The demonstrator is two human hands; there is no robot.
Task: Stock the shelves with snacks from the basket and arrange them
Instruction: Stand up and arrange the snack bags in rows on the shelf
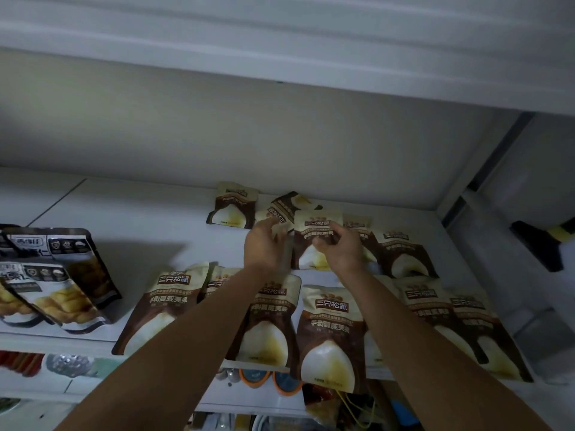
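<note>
Nearest: under my forearms I make out a lower shelf [77,384] with two orange-rimmed lids [270,381]. The other goods there are too dim for me to name.
Work surface: the white shelf [140,219] I am stocking sits just above it.
Near edge: a front row of pouches [329,334], brown and cream, lies flat and overlapping along the lip. The middle ones hang over it.
Near left: dark packets [53,284] lie stacked on one another, well apart from my hands.
Arms: both bare forearms reach in over the front row.
Left: my left hand [264,247] is wide, with the fingers stretched forward and only loosely bent. The tips are at the near corner of the tilted pouch [287,206], but blur keeps me from telling how firmly they touch it.
Right: my right hand [342,247] is narrow, with fingers and thumb curled onto the face of the held pouch [306,244], pinching it.
Middle: that pouch sits mid-shelf between my hands, label toward me, and covers part of the tilted one.
Beside: the side pouch [401,250] lies flat just to the right, partly behind my right hand.
Rear: the back pouch [233,206] lies farthest in, close to the rear wall and left of the tilted one.
Overhead: the upper board [217,126] spans above everything.
Far right: a black bracket [541,247] juts from the side upright.
</note>
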